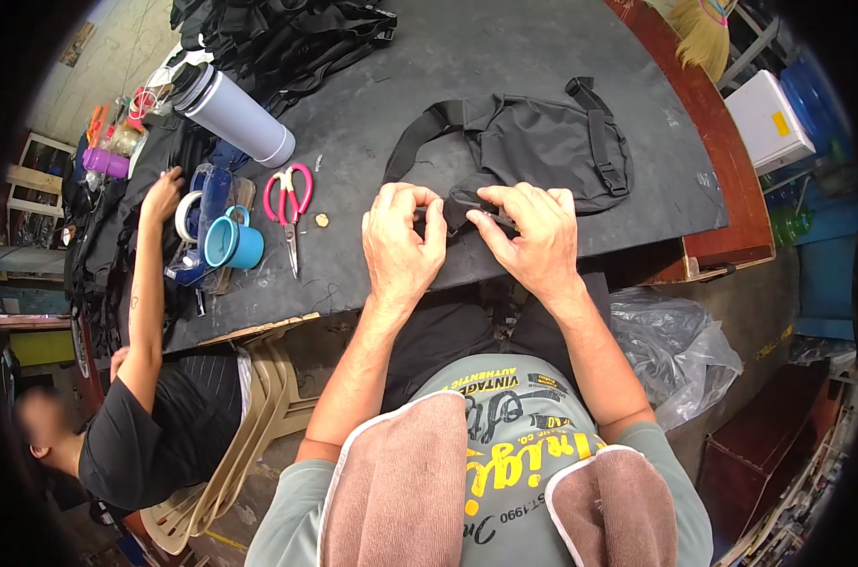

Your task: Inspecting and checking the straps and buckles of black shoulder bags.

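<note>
Head view shows my 2 hands side by side at the near edge of the dark desk [504,57]. My left hand [402,248] has its fingers curled down and pinched together on something small that I cannot make out, at the end of a black webbing strap [419,137]. My right hand [535,238] is clamped on a flat black piece where that strap meets the black fabric waist bag with buckled straps [542,142]. The bag lies flat on the desk just beyond my knuckles, its strap looping off to the left and back toward my fingers.

Left of my hands lie pink-handled scissors [288,203], blades pointing toward me, with a small round brass-coloured piece [322,220] just beside them. Farther left stand a teal plastic mug [231,244] and a tall white cylindrical flask [232,113] lying tilted. A co-worker's hand [164,194] rests on dark material past the mug, and more black bags are heaped at the far edge.

As I judge it, the risk is the strap end slipping out of my pinch, since both grips sit right at the desk's edge and the loose part could drop into my lap. The scissors are also near my left wrist if I sweep sideways.
</note>
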Tool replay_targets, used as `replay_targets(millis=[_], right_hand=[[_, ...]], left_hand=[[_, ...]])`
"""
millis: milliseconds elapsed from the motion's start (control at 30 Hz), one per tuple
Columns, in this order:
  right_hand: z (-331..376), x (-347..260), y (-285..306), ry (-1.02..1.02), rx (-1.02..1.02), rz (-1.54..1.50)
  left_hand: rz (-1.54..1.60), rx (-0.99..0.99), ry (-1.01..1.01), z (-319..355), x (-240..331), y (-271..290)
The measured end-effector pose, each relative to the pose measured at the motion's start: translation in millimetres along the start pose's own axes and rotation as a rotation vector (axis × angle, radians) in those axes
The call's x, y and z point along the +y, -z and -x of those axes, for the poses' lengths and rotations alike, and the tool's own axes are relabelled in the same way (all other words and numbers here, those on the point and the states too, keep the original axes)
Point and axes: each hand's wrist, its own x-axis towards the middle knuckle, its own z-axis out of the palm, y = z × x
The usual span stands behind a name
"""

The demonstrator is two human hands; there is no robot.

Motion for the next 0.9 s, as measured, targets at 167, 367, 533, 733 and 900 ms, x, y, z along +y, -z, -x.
replay_targets(millis=[167, 367, 533, 733, 900], right_hand=[[3.2, 0.7, 1.4, -0.063, -0.024, -0.034], [3.5, 1.7, 0.9, -0.048, -0.02, -0.042], [1.7, 4.4, -5.1, 0.003, -0.019, -0.018], [1.5, 10.1, -13.1, 0.06, -0.014, -0.01], [1.1, 13.2, -12.6, 0.102, -0.008, -0.019]], left_hand=[[-0.122, 0.068, -0.087, -2.2, 6.4, -1.0], [-0.154, 0.003, -0.111, -4.3, 2.7, -1.9], [-0.004, 0.013, -0.069, 2.9, 1.8, -2.3], [0.045, -0.014, -0.035, 3.5, 3.6, 0.3], [0.161, 0.016, 0.02, 7.2, 6.2, -1.4]])
